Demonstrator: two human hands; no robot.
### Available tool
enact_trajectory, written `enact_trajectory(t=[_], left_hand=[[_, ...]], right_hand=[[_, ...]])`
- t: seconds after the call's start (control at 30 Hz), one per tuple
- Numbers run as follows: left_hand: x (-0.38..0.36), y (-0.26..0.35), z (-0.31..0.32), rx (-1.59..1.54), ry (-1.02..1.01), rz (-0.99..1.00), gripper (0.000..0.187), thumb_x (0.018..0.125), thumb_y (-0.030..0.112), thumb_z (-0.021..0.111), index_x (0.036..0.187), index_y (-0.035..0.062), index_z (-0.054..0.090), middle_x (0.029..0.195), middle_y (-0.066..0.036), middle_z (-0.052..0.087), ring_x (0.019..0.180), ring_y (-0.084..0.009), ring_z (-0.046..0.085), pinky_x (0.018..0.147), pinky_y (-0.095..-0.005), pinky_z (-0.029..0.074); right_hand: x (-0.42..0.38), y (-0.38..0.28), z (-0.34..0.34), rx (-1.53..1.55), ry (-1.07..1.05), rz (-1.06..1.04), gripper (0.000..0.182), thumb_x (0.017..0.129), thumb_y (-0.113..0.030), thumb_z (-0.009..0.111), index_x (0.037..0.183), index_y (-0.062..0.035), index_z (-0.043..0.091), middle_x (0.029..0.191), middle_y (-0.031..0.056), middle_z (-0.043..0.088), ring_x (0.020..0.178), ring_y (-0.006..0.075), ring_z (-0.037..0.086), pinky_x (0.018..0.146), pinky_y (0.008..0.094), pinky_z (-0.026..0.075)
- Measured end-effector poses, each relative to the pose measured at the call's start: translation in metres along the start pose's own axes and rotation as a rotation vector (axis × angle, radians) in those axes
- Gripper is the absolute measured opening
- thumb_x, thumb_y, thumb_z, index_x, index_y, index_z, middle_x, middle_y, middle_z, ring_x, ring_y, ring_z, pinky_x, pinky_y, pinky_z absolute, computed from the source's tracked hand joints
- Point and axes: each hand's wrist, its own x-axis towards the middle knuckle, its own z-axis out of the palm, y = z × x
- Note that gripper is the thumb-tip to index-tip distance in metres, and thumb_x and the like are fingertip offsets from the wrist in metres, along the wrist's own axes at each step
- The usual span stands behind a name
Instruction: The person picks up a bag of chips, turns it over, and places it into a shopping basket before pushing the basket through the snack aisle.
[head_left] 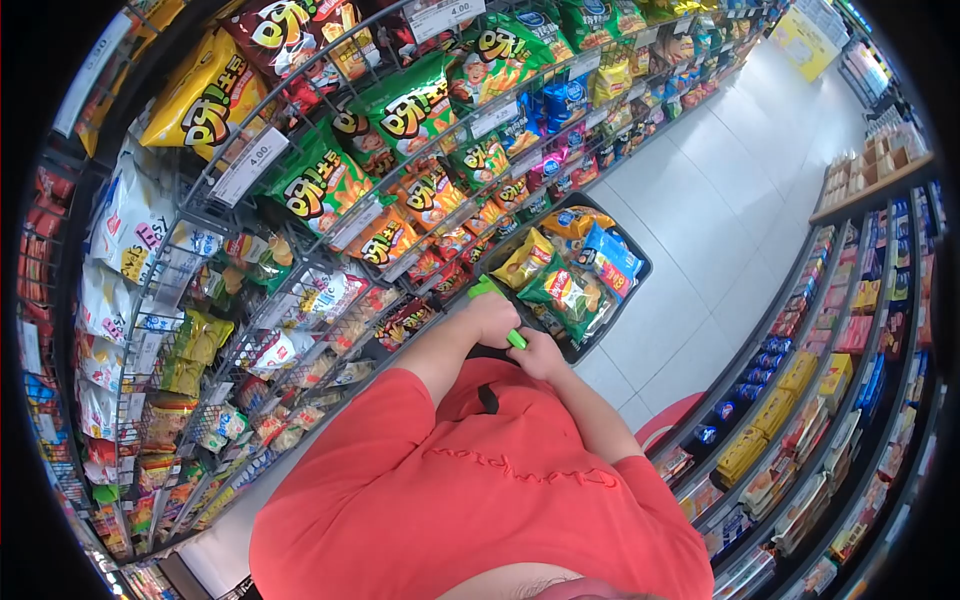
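Note:
Both of my hands are on the green handle [485, 289] of a dark cart [648, 262] in front of my red shirt. My left hand [492, 318] wraps round the handle at its upper left part. Lower and to the right, my right hand [537, 354] is closed round the handle's other part. Bagged snacks lie in the cart: a yellow bag [524, 260], a green bag [566, 298], a blue bag [611, 258] and an orange-yellow bag [577, 221].
Shelves of bagged chips [411, 110] with price tags run along the left, close to the cart's left side. A curved shelf of packaged snacks [770, 410] stands on the right. Pale floor tiles [690, 200] stretch between them, with a yellow floor sign [803, 42] far off.

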Motion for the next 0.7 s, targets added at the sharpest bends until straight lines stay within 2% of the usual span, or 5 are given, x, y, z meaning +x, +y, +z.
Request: enact_trajectory(t=[0.7], left_hand=[[0.0035, -0.0027, 0.0061, 0.001, -0.012, 0.003, 0.029, 0.072, 0.041, 0.070, 0.079, 0.0135, 0.075, 0.082, -0.012, 0.072, 0.081, -0.0325, 0.071, 0.073, -0.0446, 0.056]], right_hand=[[0.0007, 0.0053, 0.0017, 0.024, -0.005, 0.015, 0.036, 0.075, -0.031, 0.072, 0.097, -0.0026, 0.069, 0.085, 0.0243, 0.069, 0.082, 0.0401, 0.068, 0.075, 0.0471, 0.053]])
